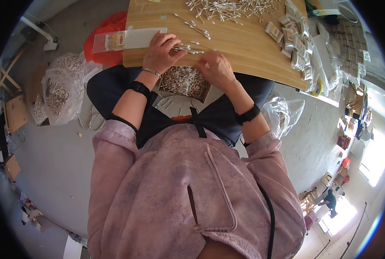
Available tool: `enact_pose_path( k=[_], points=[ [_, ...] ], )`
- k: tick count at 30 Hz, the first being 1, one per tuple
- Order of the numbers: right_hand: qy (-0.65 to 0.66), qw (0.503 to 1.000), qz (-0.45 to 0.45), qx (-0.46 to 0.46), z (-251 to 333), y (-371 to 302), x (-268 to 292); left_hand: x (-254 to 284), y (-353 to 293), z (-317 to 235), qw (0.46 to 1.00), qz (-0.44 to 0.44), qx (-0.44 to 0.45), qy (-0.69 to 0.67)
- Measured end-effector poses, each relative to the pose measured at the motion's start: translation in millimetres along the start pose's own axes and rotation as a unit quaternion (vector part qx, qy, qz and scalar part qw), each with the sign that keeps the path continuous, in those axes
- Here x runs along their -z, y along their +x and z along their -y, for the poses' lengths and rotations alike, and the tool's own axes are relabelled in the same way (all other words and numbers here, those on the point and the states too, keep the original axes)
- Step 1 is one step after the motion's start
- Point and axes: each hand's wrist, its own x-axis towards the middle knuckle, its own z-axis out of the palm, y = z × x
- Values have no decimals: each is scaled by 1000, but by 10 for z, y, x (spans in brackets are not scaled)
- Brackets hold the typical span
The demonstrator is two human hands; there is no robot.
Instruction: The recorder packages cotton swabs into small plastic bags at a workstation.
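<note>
At the table's front edge my left hand (160, 52) is closed round one end of a small bundle of cotton swabs (188, 48), whose white tips point to the right. Just beyond those tips is my right hand (217, 68), its fingers curled together. What they hold, if anything, is hidden. Below both hands, between my knees, an open box (184, 81) is filled with loose cotton swabs. Beside my left hand lies a clear packet of swabs (115, 42) with a red and yellow label, next to a white strip (143, 38).
Loose swabs (220, 8) are heaped at the table's far side, with a few strays (193, 26) nearer. Filled packets (294, 41) pile up at the right. A red bag (106, 32) hangs at the left edge. Plastic bags of swabs (63, 88) stand on the floor.
</note>
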Motion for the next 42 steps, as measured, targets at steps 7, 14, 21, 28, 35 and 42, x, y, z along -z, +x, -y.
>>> enact_pose_path(
  k=[7, 14, 21, 28, 35, 42],
  points=[
    [-40, 984, -167, -41, 20, 808, -129, -89, -22, 13, 1000, -21, -9, 0],
    [-120, 984, -96, -89, 144, 1071, -187, -43, 2, 43, 998, -56, -30, 11],
    [-102, 984, -143, 25, -73, 826, -40, -112, 6, 108, 999, -37, -39, 8],
    [-74, 994, 82, -6, 115, -243, -61, -96, -5, 97, 999, -25, -21, -1],
    [-43, 995, -40, -83, -136, -181, 23, -46, -11, 80, 1000, 3, -12, 7],
    [-74, 975, -177, -107, -431, 130, 49, -59, 26, 65, 1000, 9, 2, -16]
  ],
)
